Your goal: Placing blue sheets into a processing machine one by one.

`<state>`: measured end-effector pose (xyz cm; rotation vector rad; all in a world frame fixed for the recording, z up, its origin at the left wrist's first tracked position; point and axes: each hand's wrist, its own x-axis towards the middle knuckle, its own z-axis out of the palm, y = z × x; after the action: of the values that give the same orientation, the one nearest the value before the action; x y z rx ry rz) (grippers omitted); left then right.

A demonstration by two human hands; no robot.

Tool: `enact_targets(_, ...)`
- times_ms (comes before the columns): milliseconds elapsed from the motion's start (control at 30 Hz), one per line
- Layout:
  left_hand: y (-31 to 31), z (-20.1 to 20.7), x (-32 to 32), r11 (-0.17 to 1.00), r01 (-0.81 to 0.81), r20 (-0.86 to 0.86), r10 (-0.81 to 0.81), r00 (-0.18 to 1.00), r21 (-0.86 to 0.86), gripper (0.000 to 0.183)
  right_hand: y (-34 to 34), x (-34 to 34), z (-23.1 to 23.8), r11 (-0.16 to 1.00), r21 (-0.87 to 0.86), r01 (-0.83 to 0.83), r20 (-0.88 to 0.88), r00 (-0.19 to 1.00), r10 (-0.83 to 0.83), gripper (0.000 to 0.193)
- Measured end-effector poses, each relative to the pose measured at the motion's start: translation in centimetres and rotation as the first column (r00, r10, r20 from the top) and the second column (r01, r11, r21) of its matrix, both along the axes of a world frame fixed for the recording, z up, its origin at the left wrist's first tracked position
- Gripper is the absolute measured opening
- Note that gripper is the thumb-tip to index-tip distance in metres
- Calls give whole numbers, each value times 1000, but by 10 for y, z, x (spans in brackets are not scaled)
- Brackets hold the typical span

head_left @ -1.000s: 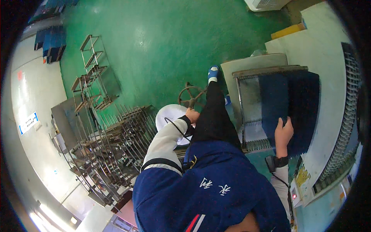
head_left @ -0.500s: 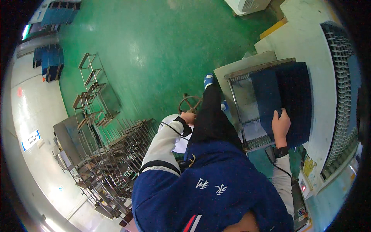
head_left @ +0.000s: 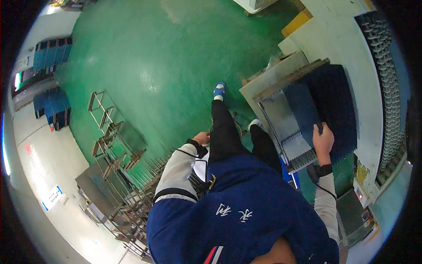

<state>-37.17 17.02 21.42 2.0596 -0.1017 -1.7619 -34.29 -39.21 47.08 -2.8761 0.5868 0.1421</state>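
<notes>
My right hand (head_left: 323, 140) is closed, thumb and fingers pinching the left edge of a thin dark blue panel (head_left: 299, 103). That panel stands in a metal rack (head_left: 267, 122) with toothed rails, at the left side of a tightly packed row of dark blue panels (head_left: 337, 105). Beside my left thigh hangs my left hand (head_left: 202, 138), its fingers curled in and partly hidden. Nothing shows in it. Both wrists wear black bands with cables.
A pale machine (head_left: 351, 53) with a long run of metal coils (head_left: 387, 83) borders the right. At left stand metal frame racks (head_left: 112, 127) on the green floor (head_left: 154, 48). Against the far left wall are more racks of blue panels (head_left: 52, 105). A round-based stand (head_left: 237, 125) is behind my legs.
My body and view have turned slightly, and my legs have shifted left over the floor. The right hand keeps its grip on the panel edge; my left hand stays by my thigh.
</notes>
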Motion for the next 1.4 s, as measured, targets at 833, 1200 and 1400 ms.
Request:
enact_targets(833,-81,-60,-75,426,444,36,-688,725,-788,29,13,13,-5,901,140,411,-181,905,-385,33)
enact_targets(1200,-101,-29,-68,909,296,-384,-396,834,-295,42,-10,-21,-15,913,48,406,-171,904,-393,32)
enact_targets(1400,-110,-39,-29,708,184,-145,-377,915,-682,39,-8,-13,-16,924,128,362,-90,932,-352,37)
